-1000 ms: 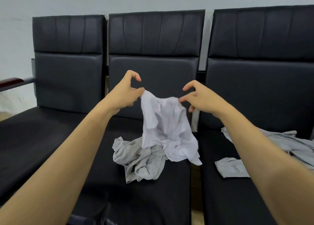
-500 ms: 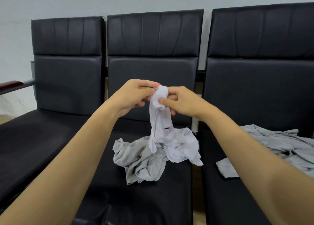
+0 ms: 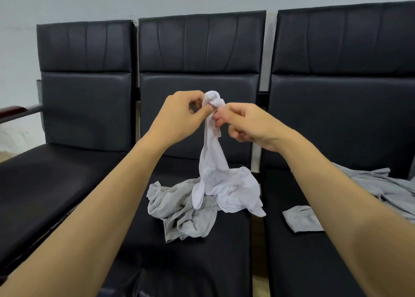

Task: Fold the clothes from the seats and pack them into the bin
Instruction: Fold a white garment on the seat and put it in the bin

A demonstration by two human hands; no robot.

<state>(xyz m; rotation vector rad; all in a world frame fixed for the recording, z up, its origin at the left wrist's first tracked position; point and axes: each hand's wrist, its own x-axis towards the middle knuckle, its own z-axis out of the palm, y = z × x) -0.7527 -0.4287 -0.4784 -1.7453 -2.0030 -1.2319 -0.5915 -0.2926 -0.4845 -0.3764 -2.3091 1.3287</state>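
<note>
Left seat [image 3: 56, 184] lies bare (open reach) — grey clothes [image 3: 186, 211] crowd the middle seat [image 3: 197, 263].

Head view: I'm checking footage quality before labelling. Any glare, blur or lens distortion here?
Head view: soft, even light with dull sheen on the black seats, no hard glare; the wide-angle lens bows the seat backs and stretches the forearms near the edges; the left hand, right hand and white garment look slightly soft; shadows are faint.

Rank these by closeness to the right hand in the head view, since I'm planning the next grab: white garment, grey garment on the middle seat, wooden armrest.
1. white garment, pinched in the right hand
2. grey garment, below on the middle seat
3. wooden armrest, far left
</note>
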